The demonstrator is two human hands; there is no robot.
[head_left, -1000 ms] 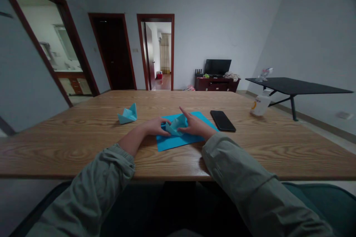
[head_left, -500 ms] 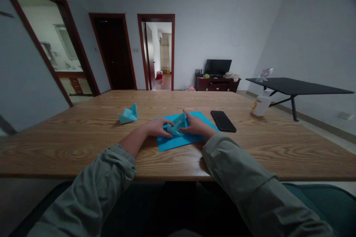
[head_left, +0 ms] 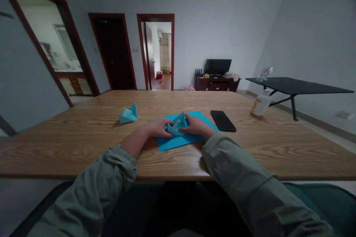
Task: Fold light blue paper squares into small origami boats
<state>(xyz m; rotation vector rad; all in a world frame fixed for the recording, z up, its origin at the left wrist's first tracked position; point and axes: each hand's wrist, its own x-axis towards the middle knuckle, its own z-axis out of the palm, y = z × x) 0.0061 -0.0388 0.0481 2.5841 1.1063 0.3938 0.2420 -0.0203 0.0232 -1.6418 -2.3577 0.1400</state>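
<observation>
Your left hand (head_left: 160,128) and right hand (head_left: 195,125) are both drawn narrow, pinching opposite ends of the pale-blue, boat-shaped piece of folded paper (head_left: 175,128). The piece sits toward the near edge of the light-brown wood-grain surface (head_left: 89,140), about midway between its near corners, above the flat, bright-blue sheet (head_left: 178,143). Whether its base presses on that sheet cannot be confirmed; your fingers cover part of it, and the view is distant.

In working the folds, apply light, equal pressure from both sides, since uneven pull would likely skew the paper or tear a corner. Support the lower folds with your thumbs, and run fingertips along each crease rather than squeezing the walls.

Condition of the piece: angular, with a tall point standing at its far right side, a lower point at the left, and a raised fold between. The finish appears matte. A similar pale-blue folded paper piece (head_left: 128,114) stands apart, toward the left edge of the surface, and serves as a fair reference for shape.
</observation>
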